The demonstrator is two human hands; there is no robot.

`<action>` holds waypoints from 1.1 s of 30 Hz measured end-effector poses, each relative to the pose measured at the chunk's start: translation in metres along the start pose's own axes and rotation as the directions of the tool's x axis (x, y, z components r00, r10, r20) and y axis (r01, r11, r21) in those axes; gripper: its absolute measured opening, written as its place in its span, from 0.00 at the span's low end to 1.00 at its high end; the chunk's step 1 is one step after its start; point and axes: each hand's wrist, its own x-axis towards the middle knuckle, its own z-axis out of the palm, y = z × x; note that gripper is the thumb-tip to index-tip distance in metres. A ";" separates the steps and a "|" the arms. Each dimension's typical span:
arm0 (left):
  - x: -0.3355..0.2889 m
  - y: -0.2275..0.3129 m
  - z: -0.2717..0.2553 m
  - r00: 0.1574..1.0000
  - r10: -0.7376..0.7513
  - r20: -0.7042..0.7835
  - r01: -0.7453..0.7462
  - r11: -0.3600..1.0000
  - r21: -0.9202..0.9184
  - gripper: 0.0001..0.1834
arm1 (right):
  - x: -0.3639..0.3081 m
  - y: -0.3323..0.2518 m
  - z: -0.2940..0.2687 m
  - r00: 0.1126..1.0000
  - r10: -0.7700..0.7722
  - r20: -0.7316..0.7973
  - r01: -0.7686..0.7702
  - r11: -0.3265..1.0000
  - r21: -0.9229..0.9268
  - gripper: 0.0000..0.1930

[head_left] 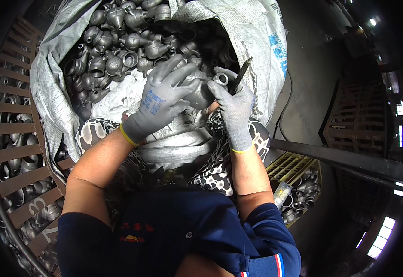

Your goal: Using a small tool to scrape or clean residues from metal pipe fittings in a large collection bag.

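Note:
Both my hands wear grey knit gloves and meet over one grey metal cast fitting [201,90]. My left hand [162,99] wraps over the fitting's body from the left. My right hand [231,99] steadies the fitting's round open end and also pinches a thin dark pointed tool [241,74] that sticks up and to the right. Just beyond my hands, a large white woven sack [252,32] stands open, filled with several similar grey cast fittings [118,46].
A slatted metal crate [12,138] holding more castings curves along the left. A yellow crate [298,184] with fittings sits at the lower right, with a dark steel bar [340,159] above it. A black cable [284,106] runs over the dark floor.

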 end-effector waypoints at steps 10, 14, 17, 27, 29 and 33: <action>0.003 -0.004 0.004 0.999 0.032 -0.035 -0.034 0.997 -0.068 0.25 | -0.003 -0.001 -0.001 1.000 0.010 0.018 -0.009 1.000 -0.028 0.18; -0.003 -0.013 0.006 0.990 0.125 -0.065 -0.126 0.992 0.002 0.15 | -0.001 0.002 0.000 1.000 -0.028 0.010 0.028 0.999 -0.046 0.17; -0.008 -0.015 0.002 0.991 0.004 -0.137 -0.024 0.989 -0.148 0.09 | -0.001 -0.006 0.000 1.000 0.011 -0.008 -0.011 1.000 0.029 0.16; -0.005 -0.002 0.012 0.750 -0.538 0.385 0.559 0.203 -0.804 0.32 | -0.008 0.007 0.011 0.995 -0.053 0.083 0.058 0.997 -0.052 0.16; -0.009 -0.006 0.020 0.767 -0.543 0.342 0.509 0.189 -0.840 0.32 | -0.011 0.001 0.017 0.978 -0.166 0.130 0.188 0.965 -0.183 0.16; -0.007 -0.003 0.015 0.801 -0.517 0.302 0.456 0.200 -0.867 0.34 | -0.007 0.014 0.017 0.995 -0.031 0.095 0.034 0.999 -0.029 0.16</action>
